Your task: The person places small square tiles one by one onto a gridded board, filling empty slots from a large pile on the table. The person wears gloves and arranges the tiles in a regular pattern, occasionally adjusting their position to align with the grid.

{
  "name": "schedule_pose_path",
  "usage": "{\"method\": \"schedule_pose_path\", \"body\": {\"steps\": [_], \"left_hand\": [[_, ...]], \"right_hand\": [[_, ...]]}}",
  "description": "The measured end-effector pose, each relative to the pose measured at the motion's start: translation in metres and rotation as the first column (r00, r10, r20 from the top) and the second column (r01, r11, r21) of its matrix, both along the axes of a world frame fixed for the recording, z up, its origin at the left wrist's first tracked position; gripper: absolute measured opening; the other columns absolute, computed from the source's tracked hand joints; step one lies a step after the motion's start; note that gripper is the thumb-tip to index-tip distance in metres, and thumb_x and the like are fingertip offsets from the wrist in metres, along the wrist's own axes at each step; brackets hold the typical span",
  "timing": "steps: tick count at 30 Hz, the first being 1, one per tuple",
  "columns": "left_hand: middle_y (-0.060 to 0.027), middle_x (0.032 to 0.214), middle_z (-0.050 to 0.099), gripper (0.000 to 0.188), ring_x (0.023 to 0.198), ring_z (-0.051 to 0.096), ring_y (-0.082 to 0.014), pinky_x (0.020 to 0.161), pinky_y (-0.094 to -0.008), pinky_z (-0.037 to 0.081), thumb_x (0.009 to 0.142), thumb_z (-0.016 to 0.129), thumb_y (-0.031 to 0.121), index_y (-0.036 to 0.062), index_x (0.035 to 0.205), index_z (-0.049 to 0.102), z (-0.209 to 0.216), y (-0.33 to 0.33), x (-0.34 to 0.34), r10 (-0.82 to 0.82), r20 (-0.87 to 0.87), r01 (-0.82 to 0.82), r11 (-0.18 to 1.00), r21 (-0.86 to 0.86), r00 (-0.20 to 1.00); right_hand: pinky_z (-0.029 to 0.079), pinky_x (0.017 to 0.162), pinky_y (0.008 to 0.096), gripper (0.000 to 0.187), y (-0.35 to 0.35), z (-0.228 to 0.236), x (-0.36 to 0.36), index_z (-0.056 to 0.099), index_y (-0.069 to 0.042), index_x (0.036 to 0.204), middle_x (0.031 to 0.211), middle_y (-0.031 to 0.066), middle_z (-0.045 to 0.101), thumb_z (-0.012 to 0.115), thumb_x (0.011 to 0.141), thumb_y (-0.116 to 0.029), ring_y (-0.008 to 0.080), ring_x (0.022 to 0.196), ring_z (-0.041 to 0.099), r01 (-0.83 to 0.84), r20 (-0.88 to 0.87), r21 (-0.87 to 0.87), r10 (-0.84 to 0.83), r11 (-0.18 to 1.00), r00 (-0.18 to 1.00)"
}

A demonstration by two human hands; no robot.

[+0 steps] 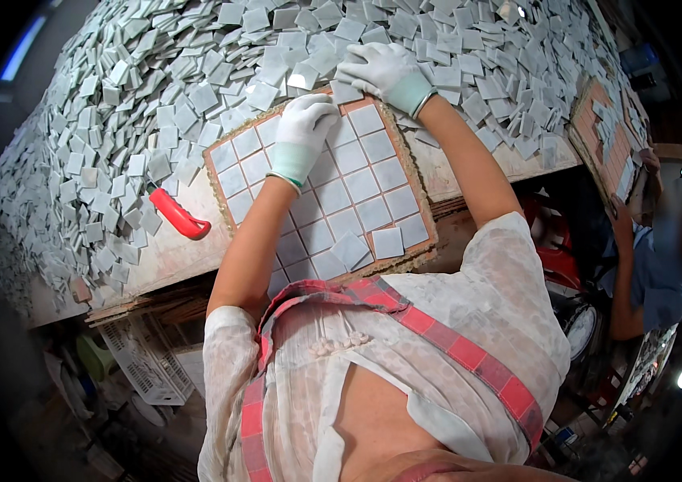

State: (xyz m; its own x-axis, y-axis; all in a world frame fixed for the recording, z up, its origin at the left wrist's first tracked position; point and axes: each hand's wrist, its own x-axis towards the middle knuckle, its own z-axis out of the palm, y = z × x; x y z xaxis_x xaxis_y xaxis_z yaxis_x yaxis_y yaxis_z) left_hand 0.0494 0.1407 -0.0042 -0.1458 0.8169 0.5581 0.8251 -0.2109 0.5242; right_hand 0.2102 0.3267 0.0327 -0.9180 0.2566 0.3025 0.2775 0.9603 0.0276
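A square board [431, 230] with a rough edge lies in front of me, its red-brown grid filled with pale grey square tiles [358, 183]. My left hand [304, 138], in a white glove with a mint cuff, is over the board's far part with its fingers curled down; what they hold, if anything, is hidden. Just past the far edge, my gloved right hand [387, 75] has its fingers stretched leftward over the loose tiles. A single tile [346, 91] lies under its fingertips, at the board's far edge. Loose tiles [387, 243] rest on the near right corner.
A large heap of similar tiles [188, 88] spreads over the table behind and left of the board. A red-handled tool [178, 214] lies to the left. At right, another person [654, 257] is beside a second, partly filled board [602, 136]. A white crate [144, 357] stands below the table.
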Motion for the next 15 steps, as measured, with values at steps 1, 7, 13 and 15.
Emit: {"method": "schedule_pose_path", "body": {"steps": [1,7,13,15], "left_hand": [[-0.0078,0.109,0.074,0.008,0.107,0.067,-0.032,0.097,-0.042,0.051,0.086,0.073,0.012,0.0073,0.092,0.076,-0.001,0.002,0.001,-0.016,-0.001,0.016,1.0,-0.001,1.0],[-0.0085,0.104,0.073,0.009,0.101,0.066,-0.0337,0.092,-0.0432,0.052,0.085,0.075,0.015,0.0104,0.092,0.077,-0.002,0.006,0.003,0.02,-0.058,-0.023,0.999,-0.045,0.998],[-0.01,0.095,0.07,0.015,0.094,0.064,-0.0347,0.086,-0.0462,0.052,0.083,0.081,0.023,0.0108,0.092,0.079,0.005,0.013,0.006,0.267,-0.066,-0.275,0.943,-0.188,0.961],[-0.011,0.096,0.07,0.019,0.095,0.064,-0.0349,0.086,-0.0472,0.051,0.083,0.082,0.025,0.0112,0.096,0.079,0.004,0.026,0.004,0.266,-0.113,-0.285,0.933,-0.219,0.957]], "right_hand": [[0.049,0.1,0.0468,0.035,0.006,-0.009,-0.001,0.068,-0.026,0.131,0.137,0.0021,0.063,0.066,0.097,-0.033,0.0262,0.12,0.063,0.04,-0.056,-0.003,-0.04,0.999,0.998],[0.057,0.078,0.0465,0.015,0.055,-0.031,-0.025,0.074,-0.021,0.104,0.108,0.0007,0.068,0.064,0.096,-0.03,0.0273,0.091,0.071,0.31,-0.317,0.181,-0.243,0.933,0.917],[0.056,0.09,0.0488,0.02,0.068,-0.019,-0.01,0.077,-0.018,0.103,0.112,0.0091,0.071,0.066,0.095,-0.033,0.0338,0.103,0.07,0.367,-0.276,-0.248,-0.428,0.897,0.86],[0.055,0.095,0.0471,0.022,0.068,-0.016,-0.004,0.077,-0.018,0.104,0.113,0.01,0.071,0.066,0.095,-0.035,0.0331,0.107,0.069,0.316,-0.252,-0.262,-0.381,0.912,0.889]]}}
